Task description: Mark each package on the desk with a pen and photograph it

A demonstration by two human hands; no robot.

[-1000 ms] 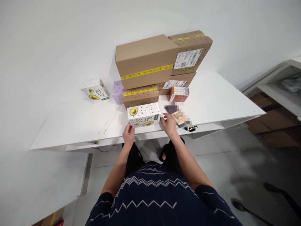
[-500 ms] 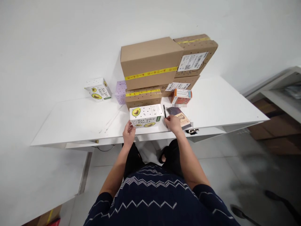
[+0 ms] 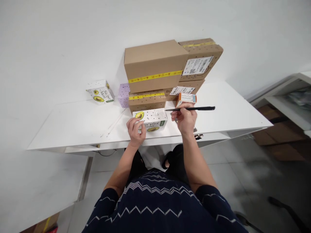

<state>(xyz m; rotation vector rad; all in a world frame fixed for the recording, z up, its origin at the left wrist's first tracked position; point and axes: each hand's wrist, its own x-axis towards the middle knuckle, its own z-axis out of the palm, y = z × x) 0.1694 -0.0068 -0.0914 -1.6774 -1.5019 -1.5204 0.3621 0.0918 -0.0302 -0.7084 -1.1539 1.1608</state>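
My right hand is closed around a black pen. The pen lies nearly level, its thin tip pointing left at the right end of a white Super Meal box with avocado pictures. That box lies along the front of the table, and my left hand grips its left front part with bent fingers. Behind my right hand, an orange and white carton is partly covered. The dark phone-like item under that hand is almost wholly hidden.
Brown cardboard boxes with yellow tape are stacked against the wall. Left of them are a purple box and another avocado box. A metal clip sits at the front edge of the white table. Shelving stands at right.
My right hand has picked the pen up off the table and turned it level beside the box. My left hand has moved from the box's left end onto its front.
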